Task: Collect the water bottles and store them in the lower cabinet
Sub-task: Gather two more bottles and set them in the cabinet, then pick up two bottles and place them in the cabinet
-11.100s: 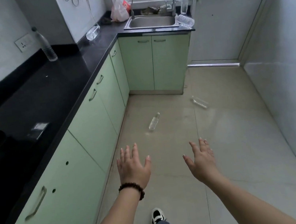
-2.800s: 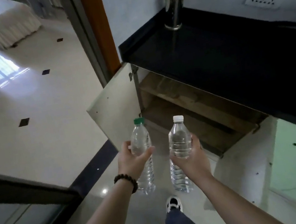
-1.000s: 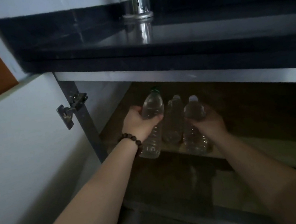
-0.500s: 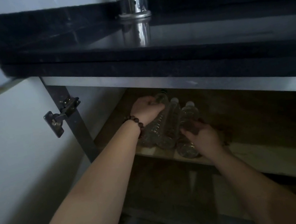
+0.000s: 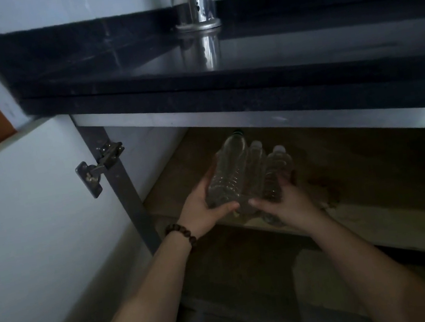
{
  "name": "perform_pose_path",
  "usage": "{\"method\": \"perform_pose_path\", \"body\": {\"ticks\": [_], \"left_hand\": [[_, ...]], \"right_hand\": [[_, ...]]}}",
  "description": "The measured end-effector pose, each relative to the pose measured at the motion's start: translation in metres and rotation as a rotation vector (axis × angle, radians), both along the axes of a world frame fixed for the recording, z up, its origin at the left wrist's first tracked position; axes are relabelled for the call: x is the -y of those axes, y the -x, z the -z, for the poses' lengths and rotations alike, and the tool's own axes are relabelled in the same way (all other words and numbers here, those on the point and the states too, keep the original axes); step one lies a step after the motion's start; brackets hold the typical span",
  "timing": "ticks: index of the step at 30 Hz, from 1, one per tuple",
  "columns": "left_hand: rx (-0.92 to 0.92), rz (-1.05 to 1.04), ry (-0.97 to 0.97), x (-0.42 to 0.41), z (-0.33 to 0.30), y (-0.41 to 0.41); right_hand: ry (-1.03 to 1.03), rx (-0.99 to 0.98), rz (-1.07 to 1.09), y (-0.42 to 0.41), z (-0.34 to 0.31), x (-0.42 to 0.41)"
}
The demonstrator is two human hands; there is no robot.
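Both hands have slid back to the near ends of the bottles since half a second ago, and the left no longer lies on top.

Head view: three bottles lie side by side on the wooden shelf [image 5: 358, 164] inside the open cabinet, caps pointing inward. Left hand [image 5: 202, 212] cups the left bottle [image 5: 228, 172] from below, thumb across its base; right hand [image 5: 288, 204] wraps the right bottle [image 5: 276, 173]. Middle bottle [image 5: 254, 165] sits pressed between them. Door [image 5: 36, 228] hangs open at left under the black counter [image 5: 299, 46].
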State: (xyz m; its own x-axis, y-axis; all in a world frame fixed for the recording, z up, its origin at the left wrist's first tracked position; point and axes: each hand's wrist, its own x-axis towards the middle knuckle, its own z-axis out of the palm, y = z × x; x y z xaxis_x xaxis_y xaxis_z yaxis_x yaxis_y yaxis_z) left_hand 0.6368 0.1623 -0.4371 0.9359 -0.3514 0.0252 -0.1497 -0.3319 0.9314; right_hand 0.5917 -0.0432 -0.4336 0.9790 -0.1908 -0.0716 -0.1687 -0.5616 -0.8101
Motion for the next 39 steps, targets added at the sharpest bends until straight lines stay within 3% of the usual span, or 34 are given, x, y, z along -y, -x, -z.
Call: {"method": "perform_pose_path", "body": {"ticks": [4, 9, 21, 25, 33, 39], "left_hand": [[0.064, -0.084, -0.146, 0.006, 0.001, -0.011], [0.106, -0.115, -0.297, 0.010, -0.001, -0.022], [0.034, -0.166, -0.172, 0.007, -0.004, -0.003], [-0.038, -0.131, -0.287, -0.001, -0.039, 0.021], [-0.012, -0.064, -0.650, -0.014, -0.132, 0.115], [0.041, 0.094, -0.755, -0.013, -0.233, 0.195]], "right_hand": [[0.177, 0.056, -0.028, 0.004, -0.001, -0.006], [0.196, -0.010, -0.053, -0.006, -0.010, 0.000], [0.308, -0.090, -0.019, -0.003, -0.015, -0.004], [0.259, -0.060, -0.091, 0.027, -0.048, -0.009], [0.406, -0.256, -0.152, 0.114, -0.140, -0.018], [0.381, -0.302, -0.034, 0.206, -0.233, -0.024]]}}
